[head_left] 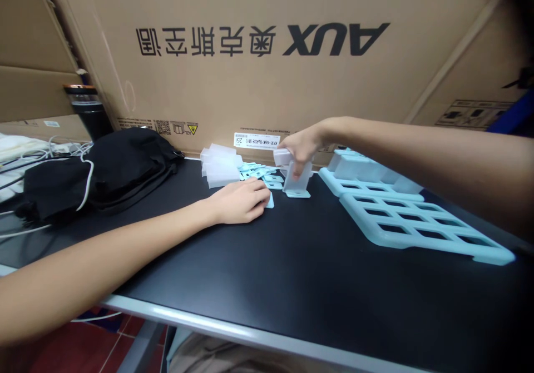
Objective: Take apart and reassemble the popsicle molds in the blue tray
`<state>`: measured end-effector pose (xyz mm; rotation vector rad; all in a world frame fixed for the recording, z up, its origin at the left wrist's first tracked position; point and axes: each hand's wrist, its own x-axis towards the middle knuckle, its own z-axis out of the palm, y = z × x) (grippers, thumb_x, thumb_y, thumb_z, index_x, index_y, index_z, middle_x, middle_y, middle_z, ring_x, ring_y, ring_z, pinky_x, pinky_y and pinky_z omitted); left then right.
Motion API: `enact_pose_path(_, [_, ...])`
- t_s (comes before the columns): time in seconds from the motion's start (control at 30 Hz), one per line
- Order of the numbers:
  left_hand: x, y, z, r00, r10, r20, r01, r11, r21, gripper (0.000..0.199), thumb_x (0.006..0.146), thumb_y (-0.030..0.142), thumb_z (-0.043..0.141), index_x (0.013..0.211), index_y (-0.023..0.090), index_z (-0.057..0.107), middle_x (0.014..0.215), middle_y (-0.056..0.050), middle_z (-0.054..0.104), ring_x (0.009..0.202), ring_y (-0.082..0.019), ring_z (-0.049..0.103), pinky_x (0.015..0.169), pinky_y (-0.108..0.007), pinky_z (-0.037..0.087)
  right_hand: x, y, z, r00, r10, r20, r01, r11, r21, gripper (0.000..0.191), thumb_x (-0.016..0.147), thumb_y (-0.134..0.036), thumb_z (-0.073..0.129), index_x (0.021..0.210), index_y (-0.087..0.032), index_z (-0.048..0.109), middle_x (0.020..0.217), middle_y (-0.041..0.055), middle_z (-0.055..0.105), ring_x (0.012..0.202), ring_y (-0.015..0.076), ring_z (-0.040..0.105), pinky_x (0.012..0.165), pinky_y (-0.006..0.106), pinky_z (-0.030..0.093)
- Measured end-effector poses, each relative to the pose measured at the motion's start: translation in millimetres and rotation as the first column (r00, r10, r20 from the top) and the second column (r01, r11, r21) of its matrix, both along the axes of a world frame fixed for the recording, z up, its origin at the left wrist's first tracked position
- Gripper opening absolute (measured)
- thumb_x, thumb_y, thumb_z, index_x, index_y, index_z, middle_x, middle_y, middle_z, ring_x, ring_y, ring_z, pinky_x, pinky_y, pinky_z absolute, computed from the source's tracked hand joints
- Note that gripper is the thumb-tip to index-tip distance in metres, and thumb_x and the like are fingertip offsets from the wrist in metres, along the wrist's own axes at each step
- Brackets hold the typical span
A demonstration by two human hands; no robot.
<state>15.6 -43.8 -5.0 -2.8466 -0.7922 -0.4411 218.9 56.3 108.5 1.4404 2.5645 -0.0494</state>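
Note:
My left hand [242, 201] lies low on the black table, its fingers curled over a small light-blue piece [270, 200] whose edge shows beside the fingertips. My right hand [301, 146] grips a translucent white plastic box [297, 177] from above; a light-blue piece [298, 194] lies at the foot of the box. Between and behind the hands is a loose pile of flat light-blue pieces [256, 170]. Several translucent boxes [221, 167] stand in a cluster left of that pile.
A light-blue slotted rack [400, 245] lies on the right of the black table [267, 289], with another holding boxes [359, 168] behind it. Black bags [125, 162], white cables and a dark bottle [89, 112] are at the left. A large cardboard box [233, 89] stands along the back.

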Motion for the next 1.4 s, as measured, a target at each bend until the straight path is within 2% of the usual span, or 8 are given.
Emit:
enact_pose_path(0.1, [0, 0, -0.4, 1.000, 0.006, 0.000, -0.006, 1.000, 0.001, 0.018, 0.094, 0.023, 0.041, 0.096, 0.018, 0.057, 0.102, -0.007, 0.058, 0.098, -0.020, 0.054, 0.087, -0.031, 0.047, 2, 3, 0.1, 0.997, 0.073, 0.022, -0.068, 0.984, -0.167, 0.064, 0.039, -0.057, 0.085, 0.089, -0.025, 0.061, 0.088, 0.0019, 0.067, 0.085, 0.0278, 0.063, 0.071, 0.040, 0.052])
enact_pose_path(0.33, [0, 1, -1.3, 1.000, 0.000, 0.008, 0.000, 1.000, -0.002, 0.017, 0.094, 0.022, 0.041, 0.096, 0.018, 0.058, 0.103, -0.007, 0.058, 0.097, -0.020, 0.054, 0.087, -0.031, 0.047, 10, -1, 10.9, 0.999, 0.053, 0.009, -0.051, 0.989, -0.138, 0.068, 0.041, -0.061, 0.084, 0.095, -0.028, 0.060, 0.093, 0.0032, 0.067, 0.089, 0.0301, 0.063, 0.072, 0.042, 0.052])
enact_pose_path(0.47, [0, 0, -0.6, 1.000, 0.004, 0.007, -0.004, 1.000, -0.003, 0.018, 0.094, 0.023, 0.041, 0.096, 0.018, 0.058, 0.101, -0.007, 0.058, 0.096, -0.020, 0.054, 0.086, -0.031, 0.047, 15, -2, 5.6, 0.997, 0.078, 0.025, -0.073, 0.983, -0.166, 0.068, 0.043, -0.058, 0.084, 0.099, -0.026, 0.061, 0.095, 0.0037, 0.067, 0.091, 0.0288, 0.063, 0.072, 0.040, 0.052])
enact_pose_path(0.67, [-1, 1, -1.6, 1.000, -0.001, 0.014, 0.001, 1.000, -0.002, 0.018, 0.094, 0.023, 0.040, 0.095, 0.018, 0.058, 0.102, -0.007, 0.058, 0.097, -0.020, 0.054, 0.086, -0.031, 0.047, 24, -3, -1.7, 0.990, 0.127, -0.067, -0.138, 0.971, -0.193, 0.054, 0.052, -0.049, 0.082, 0.092, -0.021, 0.060, 0.091, 0.0041, 0.068, 0.083, 0.0224, 0.063, 0.070, 0.034, 0.049])
enact_pose_path(0.93, [-1, 0, -0.3, 1.000, 0.003, 0.020, -0.003, 1.000, -0.012, 0.021, 0.096, 0.025, 0.039, 0.097, 0.018, 0.058, 0.102, -0.007, 0.059, 0.097, -0.020, 0.054, 0.086, -0.032, 0.047, 23, -15, -0.3, 0.990, 0.140, -0.026, -0.142, 0.981, -0.130, 0.062, 0.047, -0.059, 0.082, 0.097, -0.026, 0.062, 0.099, 0.0041, 0.068, 0.091, 0.0281, 0.062, 0.072, 0.037, 0.049])
enact_pose_path(1.03, [-1, -1, 0.6, 0.999, -0.015, 0.045, 0.015, 1.000, -0.008, 0.027, 0.099, 0.032, 0.037, 0.104, 0.018, 0.060, 0.109, -0.008, 0.059, 0.102, -0.021, 0.054, 0.091, -0.034, 0.046, 19, -21, -2.4, 0.988, 0.145, -0.056, -0.151, 0.980, -0.132, 0.061, 0.050, -0.056, 0.081, 0.099, -0.026, 0.061, 0.097, 0.0034, 0.068, 0.088, 0.0260, 0.062, 0.070, 0.035, 0.048])
enact_pose_path(1.2, [1, 2, 0.0, 0.986, -0.168, -0.003, 0.168, 0.985, -0.038, 0.036, 0.099, 0.044, 0.039, 0.119, 0.024, 0.062, 0.129, -0.009, 0.055, 0.125, -0.023, 0.046, 0.109, -0.038, 0.036, 6, -36, -5.2, 0.980, 0.156, -0.125, -0.175, 0.971, -0.163, 0.061, 0.053, -0.056, 0.079, 0.100, -0.023, 0.061, 0.091, 0.0025, 0.068, 0.082, 0.0233, 0.063, 0.067, 0.032, 0.047])
enact_pose_path(1.4, [1, 5, -1.7, 0.987, -0.157, -0.021, 0.153, 0.982, -0.114, 0.043, 0.100, 0.046, 0.036, 0.132, 0.026, 0.055, 0.133, -0.008, 0.055, 0.132, -0.024, 0.042, 0.112, -0.038, 0.033, -4, -49, -8.2, 0.968, 0.144, -0.204, -0.184, 0.964, -0.193, 0.064, 0.051, -0.056, 0.079, 0.102, -0.021, 0.063, 0.092, 0.0036, 0.068, 0.083, 0.0234, 0.063, 0.068, 0.032, 0.047])
